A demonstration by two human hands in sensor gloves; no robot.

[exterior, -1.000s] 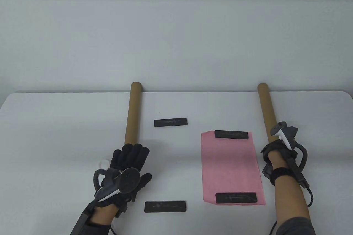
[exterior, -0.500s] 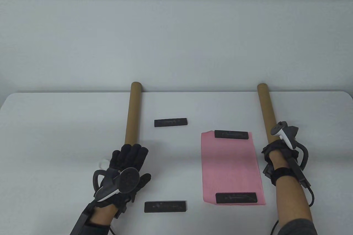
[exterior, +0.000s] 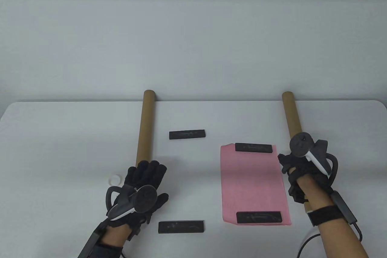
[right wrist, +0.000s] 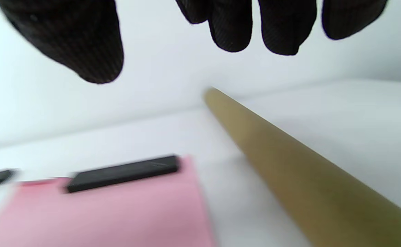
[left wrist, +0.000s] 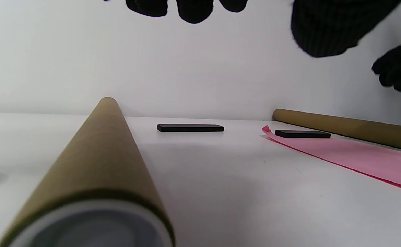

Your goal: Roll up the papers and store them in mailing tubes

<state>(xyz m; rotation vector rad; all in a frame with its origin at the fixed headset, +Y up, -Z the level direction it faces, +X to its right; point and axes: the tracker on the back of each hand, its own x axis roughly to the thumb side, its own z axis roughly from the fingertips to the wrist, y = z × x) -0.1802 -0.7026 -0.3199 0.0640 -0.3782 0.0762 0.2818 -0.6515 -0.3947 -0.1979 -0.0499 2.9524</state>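
The left hand [exterior: 142,184], fingers straight and holding nothing, hides the near end of the left tube [exterior: 144,128]. The right hand [exterior: 297,167], loosely spread, covers the right tube [exterior: 291,115]. The pink paper [exterior: 254,185] lies flat between the tubes.

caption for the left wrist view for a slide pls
Gloved fingertips hang over the near mailing tube; pink paper lies beyond under a black bar.
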